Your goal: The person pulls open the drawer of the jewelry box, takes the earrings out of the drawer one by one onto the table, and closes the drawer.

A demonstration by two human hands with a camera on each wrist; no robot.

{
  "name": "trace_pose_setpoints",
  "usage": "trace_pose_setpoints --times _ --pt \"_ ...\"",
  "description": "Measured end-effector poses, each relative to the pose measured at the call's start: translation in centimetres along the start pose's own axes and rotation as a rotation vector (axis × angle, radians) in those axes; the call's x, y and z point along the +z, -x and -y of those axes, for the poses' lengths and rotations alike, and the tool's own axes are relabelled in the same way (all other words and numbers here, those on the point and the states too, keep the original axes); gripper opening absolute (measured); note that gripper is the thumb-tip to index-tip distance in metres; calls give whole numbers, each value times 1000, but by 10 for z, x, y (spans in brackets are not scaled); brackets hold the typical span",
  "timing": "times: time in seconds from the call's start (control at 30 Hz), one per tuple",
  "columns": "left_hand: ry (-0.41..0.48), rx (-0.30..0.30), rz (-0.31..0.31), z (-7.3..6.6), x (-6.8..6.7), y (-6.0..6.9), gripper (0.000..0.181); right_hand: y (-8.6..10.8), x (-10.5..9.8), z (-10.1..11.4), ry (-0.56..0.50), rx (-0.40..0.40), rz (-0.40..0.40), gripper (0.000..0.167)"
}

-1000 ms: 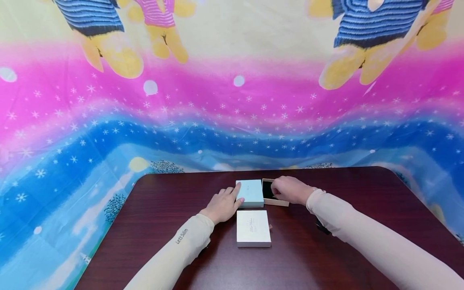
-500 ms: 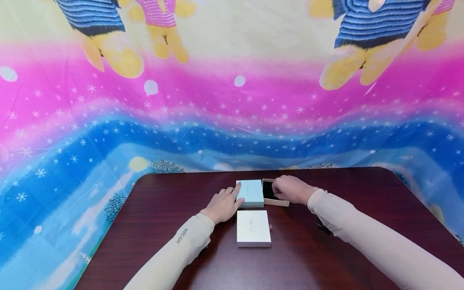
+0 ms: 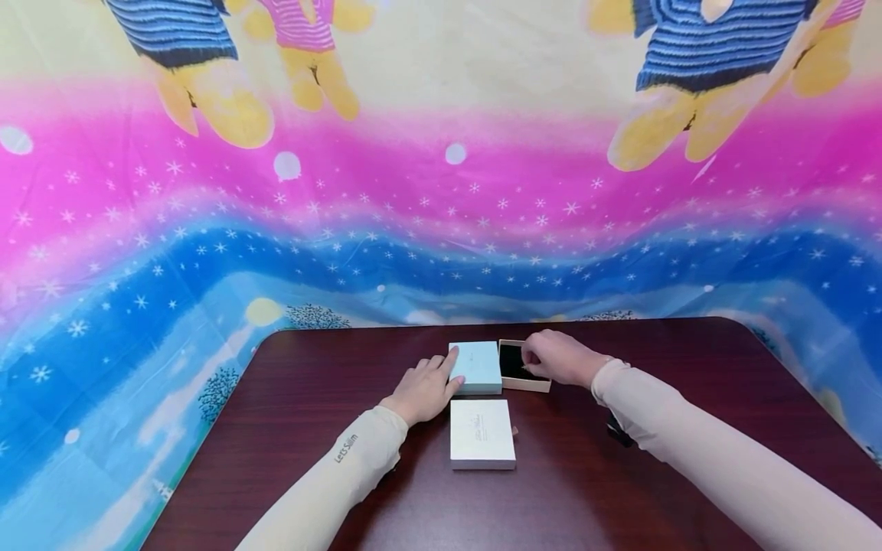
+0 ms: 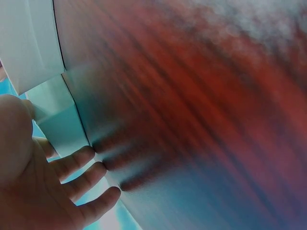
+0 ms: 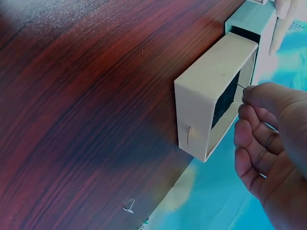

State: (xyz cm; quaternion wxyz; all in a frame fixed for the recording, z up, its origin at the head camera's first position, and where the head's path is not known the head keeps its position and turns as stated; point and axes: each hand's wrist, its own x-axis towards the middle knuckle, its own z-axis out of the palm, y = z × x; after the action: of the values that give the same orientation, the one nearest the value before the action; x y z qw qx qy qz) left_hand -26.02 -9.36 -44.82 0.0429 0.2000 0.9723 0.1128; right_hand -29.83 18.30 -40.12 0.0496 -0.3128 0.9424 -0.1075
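In the head view, my left hand (image 3: pixel 423 390) rests at the left side of a pale blue box sleeve (image 3: pixel 477 366). Its index finger and thumb touch the sleeve, and the other fingers reach down to the table. A cream drawer (image 3: pixel 527 385) with a black lining sticks out of the sleeve's right side. My right hand (image 3: pixel 561 357) is over the drawer's right part, with the thumb and index finger together. In the right wrist view those fingertips pinch a thin, dark, wire-like piece (image 5: pixel 241 86) at the drawer's opening. Its kind is too small to tell.
A white box (image 3: pixel 481 434) with a small pink tab on its right lies just in front of the blue one. Both are on a dark red wooden table (image 3: pixel 331 367). A patterned cloth (image 3: pixel 441 199) hangs behind. A small pale thing (image 5: pixel 129 206) shows near the table edge.
My right hand has moved slightly right and up over the drawer, and more of the black lining shows. The left hand and both boxes stay in place.
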Motion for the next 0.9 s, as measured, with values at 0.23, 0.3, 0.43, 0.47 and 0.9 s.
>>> trace_pose_setpoints --times 0.23,0.3,0.43,0.47,0.9 --pt "-7 4 -1 0 0 0 66 4 -3 -3 -23 11 -20 24" --pt "-6 3 -3 -1 0 0 66 5 -4 -4 -24 11 -31 21" --pt "-3 2 -3 -1 0 0 66 6 -8 -6 -31 7 -49 14" --pt "-3 3 -3 -1 0 1 66 7 -9 -7 -36 4 -53 13" --pt "-10 0 2 0 1 0 66 15 -20 -17 -55 6 -93 12"
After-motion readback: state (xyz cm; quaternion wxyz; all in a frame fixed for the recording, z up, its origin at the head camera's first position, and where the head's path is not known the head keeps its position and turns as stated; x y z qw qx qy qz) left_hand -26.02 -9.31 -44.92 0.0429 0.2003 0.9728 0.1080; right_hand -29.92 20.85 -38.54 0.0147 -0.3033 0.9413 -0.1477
